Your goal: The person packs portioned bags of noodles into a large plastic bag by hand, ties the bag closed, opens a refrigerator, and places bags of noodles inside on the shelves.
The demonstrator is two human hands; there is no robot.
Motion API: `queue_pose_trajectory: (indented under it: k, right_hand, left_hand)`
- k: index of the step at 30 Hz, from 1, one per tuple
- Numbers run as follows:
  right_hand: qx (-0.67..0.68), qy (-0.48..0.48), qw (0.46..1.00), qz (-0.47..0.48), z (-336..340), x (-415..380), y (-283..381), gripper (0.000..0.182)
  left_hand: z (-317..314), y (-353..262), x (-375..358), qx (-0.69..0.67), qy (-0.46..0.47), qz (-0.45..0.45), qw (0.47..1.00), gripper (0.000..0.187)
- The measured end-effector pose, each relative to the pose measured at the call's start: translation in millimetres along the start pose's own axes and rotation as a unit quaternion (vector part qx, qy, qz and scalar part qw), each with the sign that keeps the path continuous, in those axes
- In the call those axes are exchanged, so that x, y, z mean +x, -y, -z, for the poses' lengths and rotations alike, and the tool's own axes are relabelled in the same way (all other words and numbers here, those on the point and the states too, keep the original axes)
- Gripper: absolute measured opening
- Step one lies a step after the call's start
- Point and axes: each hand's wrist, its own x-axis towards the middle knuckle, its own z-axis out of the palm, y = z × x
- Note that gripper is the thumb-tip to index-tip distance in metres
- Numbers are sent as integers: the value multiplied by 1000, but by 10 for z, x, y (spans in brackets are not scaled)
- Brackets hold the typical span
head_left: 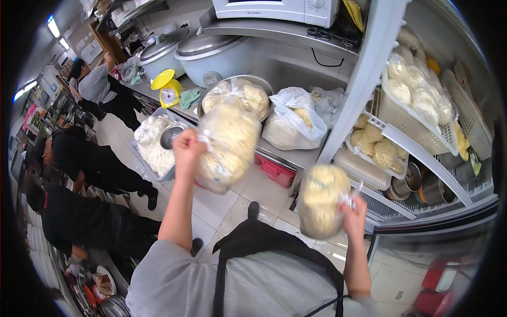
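My left hand (pixel 188 150) is closed on the gathered neck of a clear plastic bag of noodles (pixel 229 145), pale yellow and slightly blurred. A second bag of noodles (pixel 323 198) hangs from my right hand (pixel 354 214), gripped at its twisted top, in front of the open fridge. Behind the left bag, a metal bowl (pixel 268 87) on the steel counter holds more bagged noodles (pixel 236 96). Beside that bowl sits a white plastic bag (pixel 296 121), partly open, with pale yellow contents.
Fridge shelves at right carry a white basket (pixel 422 129) of bagged pale food, a tray of noodle bundles (pixel 377 145) and metal pots (pixel 412 179). A yellow scale (pixel 169 92) and lidded tubs (pixel 216 58) line the counter. A tub of white powder (pixel 156 153) stands below. Several people work at left.
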Motion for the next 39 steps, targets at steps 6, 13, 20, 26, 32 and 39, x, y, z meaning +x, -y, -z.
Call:
queue_pose_trajectory:
  k: [6, 13, 20, 26, 32, 39]
  right_hand:
    - [121, 63, 986, 100, -1434, 1424, 869, 6]
    - [-207, 27, 957, 201, -3051, 2765, 1334, 24]
    - [-350, -12, 897, 270, -3683, 3084, 438, 49]
    - [-108, 4, 945, 307, -3110, 3166, 385, 49]
    - [-526, -42, 849, 27, -2228, 2763, -310, 25]
    - [4, 100, 992, 73, -2117, 2365, 285, 19]
  left_hand:
    - [584, 29, 1096, 82, -72, -94, 990, 30]
    - [604, 1165, 2609, -73, 77, -103, 989, 44]
    - [370, 2112, 2702, 438, 221, -136, 861, 47]
    - [514, 1621, 2855, 439, 305, -116, 837, 42]
    - [534, 1341, 2810, 458, 320, -94, 824, 36]
    - [-275, 473, 2140, 277, 94, -234, 927, 19]
